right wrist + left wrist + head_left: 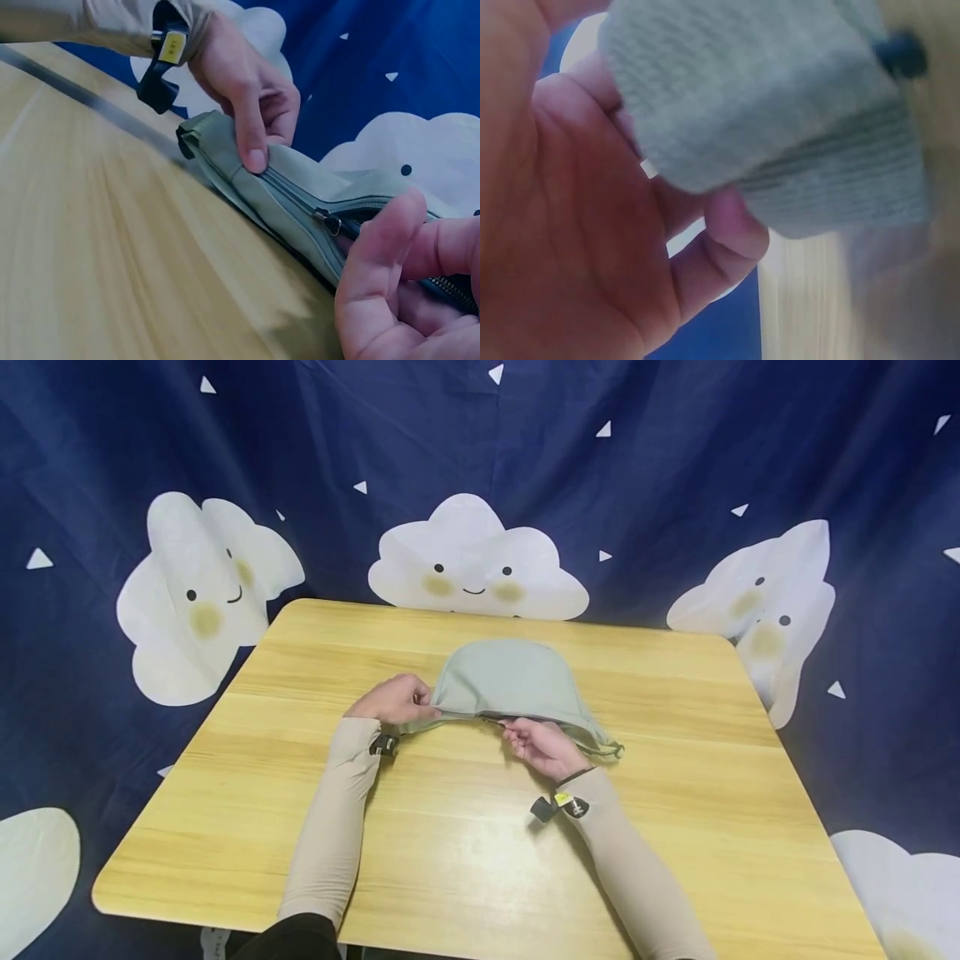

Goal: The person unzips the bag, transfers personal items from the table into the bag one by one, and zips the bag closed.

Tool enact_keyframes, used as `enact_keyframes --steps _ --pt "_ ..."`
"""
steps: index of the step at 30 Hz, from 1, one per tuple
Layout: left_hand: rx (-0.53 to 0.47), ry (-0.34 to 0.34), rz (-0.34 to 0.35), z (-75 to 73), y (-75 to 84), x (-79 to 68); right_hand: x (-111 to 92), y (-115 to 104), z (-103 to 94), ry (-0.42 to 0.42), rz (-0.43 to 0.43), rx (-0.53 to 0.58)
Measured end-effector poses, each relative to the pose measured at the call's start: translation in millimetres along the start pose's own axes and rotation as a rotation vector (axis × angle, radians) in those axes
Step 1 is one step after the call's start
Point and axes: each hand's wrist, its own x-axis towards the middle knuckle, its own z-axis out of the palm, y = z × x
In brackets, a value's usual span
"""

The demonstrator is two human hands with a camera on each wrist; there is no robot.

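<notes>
A pale grey-green zippered sling bag (pixel 510 677) lies on the table with its zipper side facing me. At the bag's left end my left hand (pixel 393 697) pinches the fabric beside the zipper, its thumb (pixel 257 159) pressed near the zipper's end. Ribbed webbing (pixel 727 82) of the bag hangs by the left palm in the left wrist view. My right hand (pixel 547 750) pinches the zipper pull (pixel 346 226) at the front edge. To the right of the slider (pixel 324 216) the zipper is parted, showing a dark inside; left of it the teeth look joined.
The wooden table (pixel 450 852) extends around the bag. A strap loop (pixel 611 749) sticks out at the bag's right end. Behind the table hangs a dark blue curtain (pixel 450 443) with white clouds. Both wrists wear black straps.
</notes>
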Motion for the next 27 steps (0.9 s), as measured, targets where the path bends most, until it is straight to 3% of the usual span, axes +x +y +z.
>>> enact_keyframes --steps 8,14,18,20,22,24,27 --pt "-0.037 -0.004 0.051 4.5 -2.8 2.0 0.9 -11.9 -15.4 -0.015 -0.011 -0.05" --pt "-0.042 0.015 0.097 6.8 -6.1 3.7 2.6 -14.6 -22.4 0.022 -0.046 -0.106" --pt "-0.009 -0.005 0.053 7.1 -6.0 2.4 2.5 -11.7 -18.4 0.006 -0.027 -0.153" --pt "0.025 -0.018 -0.014 4.7 0.1 0.1 1.6 -10.2 -15.3 -0.016 -0.015 -0.19" --pt "0.082 0.021 -0.054 1.6 12.3 -1.7 1.2 -9.1 -11.7 -0.047 -0.006 -0.247" --pt "0.146 0.099 -0.017 0.4 26.9 -0.5 2.0 -7.8 -7.9 -0.083 0.008 -0.289" --pt "0.261 0.204 0.165 7.3 49.8 7.8 5.6 -5.3 -4.7 -0.139 0.036 -0.33"
